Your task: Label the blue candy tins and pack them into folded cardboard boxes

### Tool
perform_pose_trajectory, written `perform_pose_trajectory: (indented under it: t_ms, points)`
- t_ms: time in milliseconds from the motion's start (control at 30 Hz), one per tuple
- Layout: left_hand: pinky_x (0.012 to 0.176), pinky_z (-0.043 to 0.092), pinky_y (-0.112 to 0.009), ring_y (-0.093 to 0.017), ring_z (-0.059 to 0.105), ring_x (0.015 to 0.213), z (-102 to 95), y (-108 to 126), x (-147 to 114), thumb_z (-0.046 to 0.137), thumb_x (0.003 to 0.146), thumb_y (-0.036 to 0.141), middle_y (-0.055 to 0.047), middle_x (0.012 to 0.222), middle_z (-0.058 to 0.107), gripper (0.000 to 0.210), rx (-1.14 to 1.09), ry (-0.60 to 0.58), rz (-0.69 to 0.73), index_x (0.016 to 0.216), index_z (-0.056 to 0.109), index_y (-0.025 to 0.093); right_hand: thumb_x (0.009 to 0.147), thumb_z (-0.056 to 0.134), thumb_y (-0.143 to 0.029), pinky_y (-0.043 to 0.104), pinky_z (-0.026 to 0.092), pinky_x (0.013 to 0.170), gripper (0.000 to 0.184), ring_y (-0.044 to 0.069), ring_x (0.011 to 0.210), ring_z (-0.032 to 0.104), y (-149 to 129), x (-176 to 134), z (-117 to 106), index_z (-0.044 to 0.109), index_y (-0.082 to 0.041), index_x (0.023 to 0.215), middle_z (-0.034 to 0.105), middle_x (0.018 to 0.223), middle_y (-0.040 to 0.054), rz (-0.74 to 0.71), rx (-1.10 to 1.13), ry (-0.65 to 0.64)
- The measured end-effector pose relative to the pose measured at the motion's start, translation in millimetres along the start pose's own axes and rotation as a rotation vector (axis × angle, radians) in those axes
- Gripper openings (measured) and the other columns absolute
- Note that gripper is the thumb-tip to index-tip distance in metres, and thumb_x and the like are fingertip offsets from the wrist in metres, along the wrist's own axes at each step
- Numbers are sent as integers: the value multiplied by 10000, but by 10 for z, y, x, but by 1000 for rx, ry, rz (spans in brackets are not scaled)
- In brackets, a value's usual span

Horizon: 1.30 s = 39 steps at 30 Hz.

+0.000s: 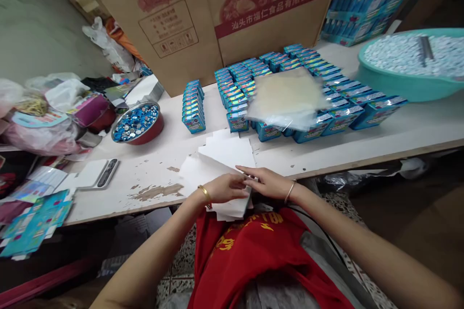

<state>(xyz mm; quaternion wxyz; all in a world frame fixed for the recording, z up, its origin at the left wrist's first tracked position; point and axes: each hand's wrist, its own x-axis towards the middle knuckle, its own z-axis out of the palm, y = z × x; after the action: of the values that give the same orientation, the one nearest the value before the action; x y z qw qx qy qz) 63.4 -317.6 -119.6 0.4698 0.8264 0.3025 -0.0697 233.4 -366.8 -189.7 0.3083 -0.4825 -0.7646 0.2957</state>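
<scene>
Both hands down at the desk edge: left hand curled loosely over the white sheets, right hand flat, fingers extended, pinching the top sheet's corner. Best to peel just one, slowly, pressing the stack steady. Farther past the hands: blue boxes, plastic bag on top, bowl of caps off left.

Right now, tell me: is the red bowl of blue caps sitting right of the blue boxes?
No, the red bowl sits left of the blue boxes.
</scene>
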Motion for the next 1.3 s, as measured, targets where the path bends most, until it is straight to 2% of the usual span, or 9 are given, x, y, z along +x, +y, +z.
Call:
perform_pose_trajectory:
  t_ms: [100,167,267,433,567,700,900,1133,1300]
  points:
    - [783,519,-307,-183,675,852,-242,-5,-139,559,816,236,-84,952,719,286,29,90,17,1079,645,164,893,405,-172,327,500,765,525,217,942,653,81,72,-98,398,-224,1416,671,1155,79,2,-151,-78]
    - [806,511,-332,-182,665,833,-465,-65,-184,514,863,298,-82,914,716,270,184,276,37,1043,668,168,883,392,-131,308,484,721,547,212,889,652,148,145,-166,397,-247,1417,697,1079,67,-14,-270,-93]
    - [970,425,-421,-231,592,1079,-764,-305,-182,484,887,397,-109,1201,636,344,431,516,72,1109,662,204,858,391,-70,283,443,682,590,197,848,625,236,249,-249,414,-289,1405,699,970,47,-96,-439,-127]
    - [967,445,-364,-201,610,1085,-805,-823,-156,428,916,448,-84,1187,655,373,409,215,107,1074,683,227,862,430,-55,274,370,629,546,182,806,569,230,282,-244,483,-289,1353,668,932,54,-178,-644,-164]
    - [926,463,-364,-218,604,1069,-631,-990,-233,405,936,447,-122,1196,634,426,477,172,226,1211,597,185,951,419,-415,293,350,656,440,208,852,552,60,242,-243,488,-224,1341,649,994,97,-148,-696,-178]
    - [880,473,-359,-237,578,1044,-527,-968,-270,432,929,436,-141,1171,611,457,662,177,176,1270,510,142,975,360,-406,304,323,716,408,214,904,561,-100,258,-252,500,-245,1323,651,975,95,-37,-714,-220]
    - [704,477,-341,-238,593,873,-426,-835,-44,395,937,254,-123,981,619,223,999,171,-55,1013,569,138,904,501,-308,313,342,757,227,225,956,580,-175,434,-126,633,-178,1036,651,1006,92,203,-695,-186]
    - [635,449,-294,-209,624,789,-621,-717,70,463,854,175,-97,931,644,177,1050,-41,-12,1004,558,162,880,423,-167,293,386,655,242,242,908,623,-181,602,-55,609,-139,1032,667,989,128,198,-792,-281]
    - [649,468,-311,-236,649,806,-618,-655,169,467,819,86,-127,910,660,230,1077,-104,-70,1024,554,144,892,353,-107,302,425,651,286,258,900,644,-164,669,-40,591,-125,1049,669,981,158,184,-826,-362]
